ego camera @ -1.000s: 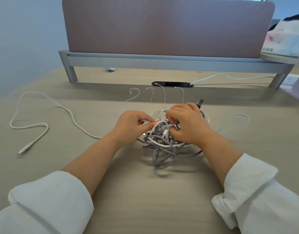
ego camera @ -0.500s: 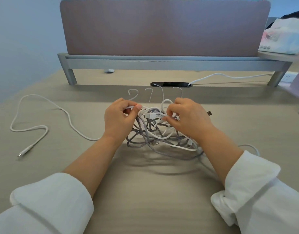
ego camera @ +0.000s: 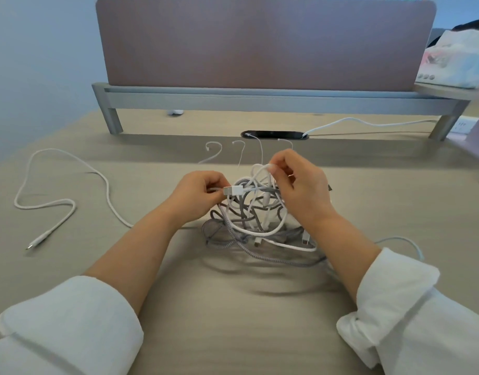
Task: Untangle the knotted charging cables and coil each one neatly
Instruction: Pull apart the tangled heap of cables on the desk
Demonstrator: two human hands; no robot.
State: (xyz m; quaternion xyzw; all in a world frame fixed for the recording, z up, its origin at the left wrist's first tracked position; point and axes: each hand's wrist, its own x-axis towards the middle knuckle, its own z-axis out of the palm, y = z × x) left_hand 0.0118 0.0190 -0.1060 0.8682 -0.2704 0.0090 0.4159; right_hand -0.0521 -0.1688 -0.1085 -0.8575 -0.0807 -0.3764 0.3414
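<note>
In the head view, at frame centre, a tangle of white and grey cables (ego camera: 249, 226) is lifted partly off the desk (ego camera: 233, 307). The left hand (ego camera: 197, 193) pinches a white USB plug (ego camera: 233, 190) at the knot's left edge. The right hand (ego camera: 300, 185) pinches a white loop (ego camera: 262, 169) at its top. A separate white cable (ego camera: 70, 204) lies at left. No writing is readable.

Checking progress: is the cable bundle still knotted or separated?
Still knotted: the white and grey cable bundle loops through itself between the left hand and right hand.
</note>
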